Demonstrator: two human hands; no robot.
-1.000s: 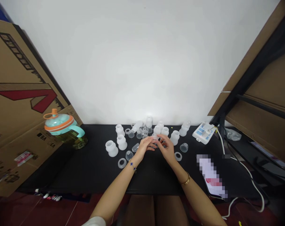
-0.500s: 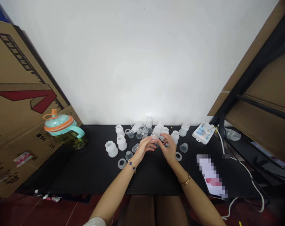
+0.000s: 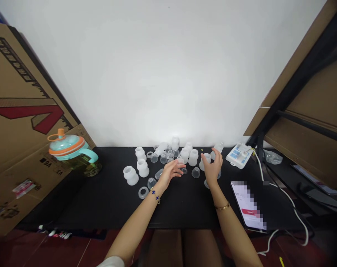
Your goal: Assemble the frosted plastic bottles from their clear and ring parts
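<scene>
My left hand (image 3: 170,173) is closed on a small translucent bottle top (image 3: 180,160), pinched between thumb and fingers; its details are hard to make out. My right hand (image 3: 213,168) has thumb and fingers apart, with nothing in it. It is at a white bottle (image 3: 205,161) without a top, partly behind the fingers; I cannot tell if they touch. Beyond the right fingertips stands a bottle with a clear top (image 3: 220,146). A clear dome cap (image 3: 195,172) lies between my hands. By my left wrist are another clear cap (image 3: 151,183) and a translucent ring (image 3: 143,192).
Several open white bottles (image 3: 131,175) stand at left on the black table (image 3: 109,200). Loose caps and rings (image 3: 164,157) lie at the back centre. A teal jug (image 3: 73,154) is at far left. A white box (image 3: 240,155), a phone (image 3: 247,205) and a cable (image 3: 293,207) are at right.
My right hand has moved away from my left, to the right, and its fingers have spread near a bottle. The left hand stays almost in place, holding the bottle top.
</scene>
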